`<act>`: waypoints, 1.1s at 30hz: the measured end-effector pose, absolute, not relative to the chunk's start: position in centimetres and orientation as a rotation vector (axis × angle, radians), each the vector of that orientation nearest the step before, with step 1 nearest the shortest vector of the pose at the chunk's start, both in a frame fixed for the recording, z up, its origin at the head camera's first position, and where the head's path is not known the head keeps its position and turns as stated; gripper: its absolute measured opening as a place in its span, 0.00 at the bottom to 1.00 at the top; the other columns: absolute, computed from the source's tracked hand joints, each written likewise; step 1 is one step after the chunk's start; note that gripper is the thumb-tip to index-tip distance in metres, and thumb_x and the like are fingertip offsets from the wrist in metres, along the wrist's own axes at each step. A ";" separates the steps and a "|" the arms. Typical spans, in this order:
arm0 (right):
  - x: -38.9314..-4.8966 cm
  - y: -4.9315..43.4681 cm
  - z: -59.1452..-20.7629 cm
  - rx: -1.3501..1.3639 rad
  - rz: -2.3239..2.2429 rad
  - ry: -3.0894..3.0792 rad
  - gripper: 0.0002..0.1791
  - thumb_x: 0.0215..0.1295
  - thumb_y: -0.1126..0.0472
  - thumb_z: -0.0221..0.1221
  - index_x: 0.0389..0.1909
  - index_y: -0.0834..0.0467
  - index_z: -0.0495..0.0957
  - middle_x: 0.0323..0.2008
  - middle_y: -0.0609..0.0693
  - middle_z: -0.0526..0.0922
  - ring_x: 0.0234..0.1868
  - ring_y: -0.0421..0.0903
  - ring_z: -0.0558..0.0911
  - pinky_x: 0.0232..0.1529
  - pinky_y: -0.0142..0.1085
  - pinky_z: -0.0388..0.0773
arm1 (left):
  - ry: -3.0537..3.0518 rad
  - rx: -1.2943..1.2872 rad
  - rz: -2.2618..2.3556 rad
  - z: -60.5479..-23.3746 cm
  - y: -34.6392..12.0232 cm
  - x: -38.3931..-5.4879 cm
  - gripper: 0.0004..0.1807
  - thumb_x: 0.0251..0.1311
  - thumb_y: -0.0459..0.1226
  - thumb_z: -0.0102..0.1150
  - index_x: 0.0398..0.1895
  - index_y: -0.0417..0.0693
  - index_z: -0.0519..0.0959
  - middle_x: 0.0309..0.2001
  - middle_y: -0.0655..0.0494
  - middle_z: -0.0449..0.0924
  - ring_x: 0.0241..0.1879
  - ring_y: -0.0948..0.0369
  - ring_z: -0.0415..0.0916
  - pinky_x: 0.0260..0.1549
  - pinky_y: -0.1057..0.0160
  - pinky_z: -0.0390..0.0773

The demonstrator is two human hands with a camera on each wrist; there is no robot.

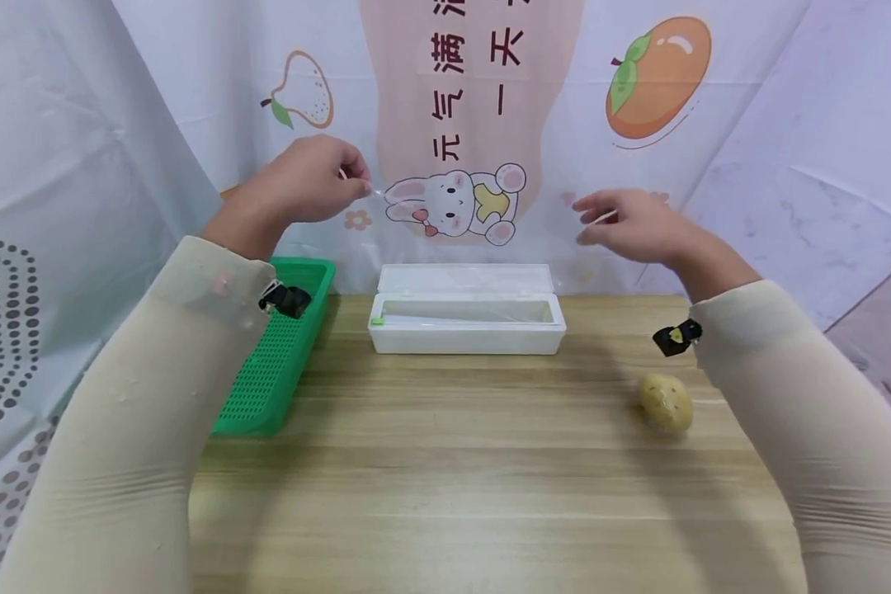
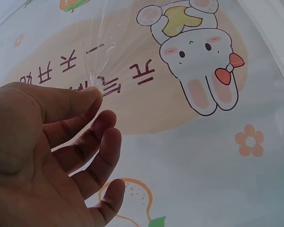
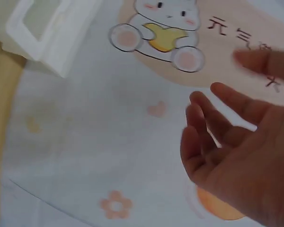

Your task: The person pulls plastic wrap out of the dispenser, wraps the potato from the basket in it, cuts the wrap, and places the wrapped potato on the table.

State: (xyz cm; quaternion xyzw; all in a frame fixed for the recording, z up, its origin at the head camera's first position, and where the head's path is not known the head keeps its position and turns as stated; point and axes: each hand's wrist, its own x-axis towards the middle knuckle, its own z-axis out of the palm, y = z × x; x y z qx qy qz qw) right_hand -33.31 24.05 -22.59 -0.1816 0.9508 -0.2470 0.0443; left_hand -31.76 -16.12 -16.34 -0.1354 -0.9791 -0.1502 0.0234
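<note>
"What does the left grip (image 1: 319, 177) have on your feed?"

"Clear film (image 2: 97, 84). From my station I see thumb and index finger pinched together on it, the other fingers loosely bent. The film bunches at the pinch, raised in front of the printed sheet (image 1: 564, 107), and fans away in streaks; I'd say a small hold like that stops it clinging to the whole hand."

"And the right grip (image 1: 631, 223)?"

"Nothing in it that I can make out. The thumb stands apart from softly bent fingers. It's at much the same height as the left one, well apart, which I read as room for film to spread between them. Whether any reaches that far, I can't tell."

"Why is the white box (image 1: 466, 341) set so far back?"

"It's at the tabletop's (image 1: 431, 462) far side, lid (image 1: 464, 278) tipped up, centred between the sleeves, probably so either hand reaches it equally."

"The potato (image 1: 666, 403)?"

"On the right, shiny enough that I suspect a wrapping. The green basket (image 1: 297, 363) is opposite, partly hidden by the left sleeve (image 1: 141, 396). I judge both are set aside to spare the middle."
</note>
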 end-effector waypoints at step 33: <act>-30.1 22.4 -29.0 -0.590 -1.369 3.109 0.14 0.67 0.46 0.55 0.43 0.47 0.84 0.30 0.46 0.82 0.26 0.45 0.74 0.21 0.33 0.69 | -2.925 -0.291 -0.866 -20.1 -18.8 -32.4 0.17 0.66 0.52 0.52 0.46 0.52 0.78 0.45 0.52 0.75 0.44 0.55 0.67 0.40 0.59 0.75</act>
